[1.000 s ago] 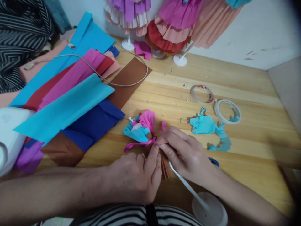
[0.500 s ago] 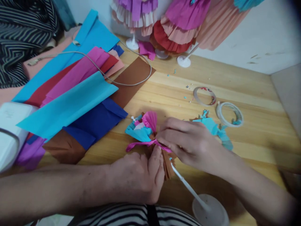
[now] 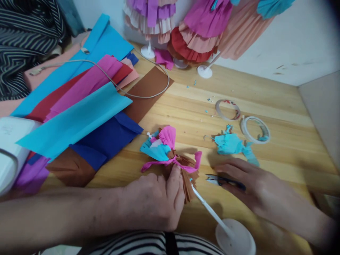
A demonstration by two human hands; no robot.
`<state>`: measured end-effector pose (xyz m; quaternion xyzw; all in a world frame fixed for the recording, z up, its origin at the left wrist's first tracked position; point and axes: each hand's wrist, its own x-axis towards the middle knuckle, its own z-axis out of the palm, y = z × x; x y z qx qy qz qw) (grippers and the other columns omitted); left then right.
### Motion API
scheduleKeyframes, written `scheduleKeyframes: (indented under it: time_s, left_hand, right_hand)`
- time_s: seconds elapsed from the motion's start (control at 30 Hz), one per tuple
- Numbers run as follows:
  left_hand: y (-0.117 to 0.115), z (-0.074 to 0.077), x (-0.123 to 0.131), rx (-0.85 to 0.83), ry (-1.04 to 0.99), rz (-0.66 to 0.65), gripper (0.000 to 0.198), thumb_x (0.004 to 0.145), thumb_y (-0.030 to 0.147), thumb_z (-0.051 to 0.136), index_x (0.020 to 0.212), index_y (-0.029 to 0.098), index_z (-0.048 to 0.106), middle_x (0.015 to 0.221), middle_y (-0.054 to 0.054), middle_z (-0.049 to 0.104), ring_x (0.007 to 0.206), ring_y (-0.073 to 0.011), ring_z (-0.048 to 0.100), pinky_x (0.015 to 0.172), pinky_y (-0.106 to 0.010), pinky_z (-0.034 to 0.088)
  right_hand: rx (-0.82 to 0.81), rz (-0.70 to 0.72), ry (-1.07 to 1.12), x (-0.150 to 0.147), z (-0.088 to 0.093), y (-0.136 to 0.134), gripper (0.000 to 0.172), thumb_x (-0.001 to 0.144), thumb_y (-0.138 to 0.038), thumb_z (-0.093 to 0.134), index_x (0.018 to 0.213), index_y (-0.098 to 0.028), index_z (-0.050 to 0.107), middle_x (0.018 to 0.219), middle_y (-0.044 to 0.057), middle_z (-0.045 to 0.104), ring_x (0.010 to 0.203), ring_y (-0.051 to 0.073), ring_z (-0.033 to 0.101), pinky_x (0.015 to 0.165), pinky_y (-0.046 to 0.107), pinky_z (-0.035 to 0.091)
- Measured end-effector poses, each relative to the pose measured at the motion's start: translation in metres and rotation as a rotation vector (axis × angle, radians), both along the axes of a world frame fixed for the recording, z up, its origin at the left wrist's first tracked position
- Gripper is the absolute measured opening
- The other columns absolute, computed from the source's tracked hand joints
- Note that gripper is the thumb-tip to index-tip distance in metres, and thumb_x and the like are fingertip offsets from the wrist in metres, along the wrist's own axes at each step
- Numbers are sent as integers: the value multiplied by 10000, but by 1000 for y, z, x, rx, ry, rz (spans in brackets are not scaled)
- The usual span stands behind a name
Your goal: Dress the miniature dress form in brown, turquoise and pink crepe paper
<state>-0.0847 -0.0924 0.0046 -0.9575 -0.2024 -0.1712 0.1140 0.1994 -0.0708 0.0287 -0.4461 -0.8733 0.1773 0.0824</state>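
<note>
In the head view, your left hand [image 3: 156, 198] is staying narrow, its thumb and fingers pinching the brown pleated paper [image 3: 188, 193] where a magenta strip [image 3: 190, 169] is crossing it. Above that pinch, the crumpled blue, pink and white paper bundle [image 3: 158, 152] is lying on the worktop [image 3: 281, 113], near the middle. The strip's two ends are spreading to either side, the right one curling upward.

Your right hand [image 3: 255, 187] is resting over what seems to be a small pair of dark-handled scissors [image 3: 216, 179], blades pointing toward the brown paper; the fingers are partly hiding the handles, so you cannot tell whether they are gripping. Between your hands, a white stand [image 3: 209, 209] is slanting down to its round base at the front edge, its tip just beside the brown paper.

Beyond your right hand, turquoise scraps [image 3: 230, 143] are lying near two tape rolls, a clear roll [image 3: 217, 109] and a white roll [image 3: 245, 132]. To the left, coloured sheets [image 3: 74, 120] are overlapping in a pile, with a grey cable [image 3: 148, 97] looping across them and a white device [image 3: 16, 141] sitting beside them. At the back, ruffled paper skirts [image 3: 199, 35] are standing on white bases against the wall.
</note>
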Motion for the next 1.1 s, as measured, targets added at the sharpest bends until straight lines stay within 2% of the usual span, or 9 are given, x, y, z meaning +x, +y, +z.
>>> scheduleKeyframes:
  time_s: [0.1,0.33,0.57,0.67,0.77,0.8,0.87,0.97,1.1]
  left_hand:
    - [0,0,0,9,10,-4,321,822,90,463,1027,-44,670,1052,-328,678,451,-171,591,325,-264,406]
    - [0,-1,1,30,-12,4,292,806,112,507,987,-32,685,1021,-310,695,424,-164,571,310,-262,387]
    - [-1,-2,2,28,-12,7,315,812,110,486,1011,-44,676,1024,-318,691,434,-161,575,315,-256,387]
    - [-1,-3,2,10,-23,5,309,811,103,480,1000,-40,678,1020,-317,692,418,-152,558,309,-252,379]
    - [-1,-3,2,-7,-20,-4,309,814,103,481,1007,-41,674,1031,-322,688,418,-147,559,316,-250,391]
    - [-1,-3,2,-9,-22,-3,309,815,102,481,1008,-43,673,1028,-325,687,421,-147,563,318,-248,395]
    - [-1,-2,2,-16,-27,5,314,811,102,481,1010,-45,674,1027,-328,686,416,-145,562,317,-246,395]
    - [-1,-1,2,-17,-30,13,325,803,104,484,1016,-46,678,1021,-324,688,408,-151,558,311,-253,393]
    - [-1,-2,2,-1,-33,5,327,798,101,486,1019,-39,681,1003,-313,697,413,-151,562,314,-249,394]
  right_hand:
    - [10,33,-49,6,-8,-15,144,877,-113,537,906,-246,585,782,87,672,616,235,675,488,328,581]
    - [42,13,-68,4,-12,-34,163,882,-129,526,991,-250,532,793,104,675,625,266,684,494,368,600]
    - [-115,-126,87,2,-2,-23,183,857,-102,584,926,-257,513,697,43,619,510,174,620,421,242,531]
    - [-114,-167,130,-3,6,-12,208,847,-132,604,987,-267,530,723,42,666,561,192,657,411,237,513]
    - [-54,-92,168,-19,14,1,200,876,-168,591,1053,-259,575,803,57,728,638,178,705,425,191,513]
    - [-10,-93,194,-27,16,6,197,887,-208,578,1079,-250,586,832,59,734,641,175,706,463,202,537]
    - [-5,2,229,-44,17,14,273,906,-196,557,1174,-236,582,968,79,740,761,178,725,588,227,581]
    - [4,165,249,-64,14,25,290,927,-163,531,1208,-188,595,1014,107,734,911,200,716,720,267,602]
    - [79,281,189,-69,12,32,351,910,-55,455,1218,-136,602,1054,145,725,899,212,720,711,285,612]
